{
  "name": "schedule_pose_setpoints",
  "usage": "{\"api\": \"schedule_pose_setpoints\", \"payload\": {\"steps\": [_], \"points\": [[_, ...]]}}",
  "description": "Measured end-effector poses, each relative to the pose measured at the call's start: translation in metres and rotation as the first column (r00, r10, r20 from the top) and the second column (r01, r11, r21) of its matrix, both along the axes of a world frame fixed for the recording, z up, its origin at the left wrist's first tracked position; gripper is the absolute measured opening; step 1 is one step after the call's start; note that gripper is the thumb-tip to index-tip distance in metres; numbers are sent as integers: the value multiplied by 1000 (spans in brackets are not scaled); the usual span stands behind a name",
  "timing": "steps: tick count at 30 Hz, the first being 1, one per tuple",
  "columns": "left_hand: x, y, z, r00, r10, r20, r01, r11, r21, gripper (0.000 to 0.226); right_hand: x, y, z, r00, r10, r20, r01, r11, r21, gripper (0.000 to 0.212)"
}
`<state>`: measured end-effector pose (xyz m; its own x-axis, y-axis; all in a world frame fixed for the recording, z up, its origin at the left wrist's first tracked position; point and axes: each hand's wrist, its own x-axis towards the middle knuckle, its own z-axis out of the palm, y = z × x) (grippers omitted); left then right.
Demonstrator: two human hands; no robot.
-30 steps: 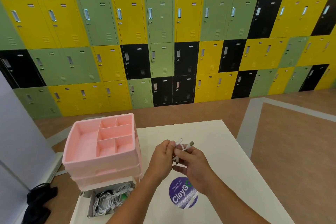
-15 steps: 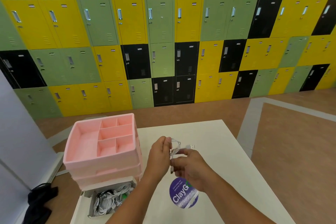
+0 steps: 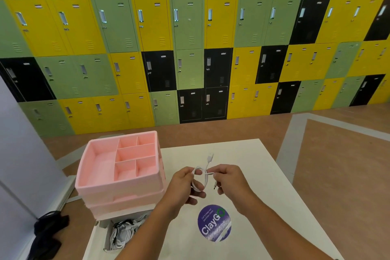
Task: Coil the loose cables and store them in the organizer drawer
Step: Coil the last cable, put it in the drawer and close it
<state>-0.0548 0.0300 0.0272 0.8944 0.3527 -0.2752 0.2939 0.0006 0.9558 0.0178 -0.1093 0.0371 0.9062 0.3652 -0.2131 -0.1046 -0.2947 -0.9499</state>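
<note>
Cable (image 3: 200, 176) white, thin, looped between both hands

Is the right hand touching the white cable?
Touching. The head view shows the right hand pinching the white cable beside its loop; the left hand holds the loop.

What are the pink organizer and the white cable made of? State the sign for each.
Pink organizer: probably moulded plastic, matt; thin even walls and dividers. White cable: likely a smooth plastic or rubber sheath; it curls in a soft loop.
</note>
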Motion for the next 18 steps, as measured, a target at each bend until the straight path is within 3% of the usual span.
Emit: {"api": "schedule_pose_setpoints", "payload": {"steps": [6, 9, 14, 18], "points": [[6, -9, 4, 986, -137, -97, 138, 990, 10, 26, -7, 3, -1, 982, 88, 165, -57, 981, -184, 33], [7, -12, 7, 993, -64, -97, 71, 995, 70, 42, -8, 3, -1, 966, 152, 210, -107, 971, -214, 30], [9, -8, 1, 998, 32, -63, -25, 995, 100, 33, -9, -1, 1, 940, 243, 240, -183, 951, -247, 29], [10, -5, -6, 1000, 10, -4, -10, 989, 146, 31, -9, -2, 1, 931, 277, 237, -206, 936, -284, 28]]}}
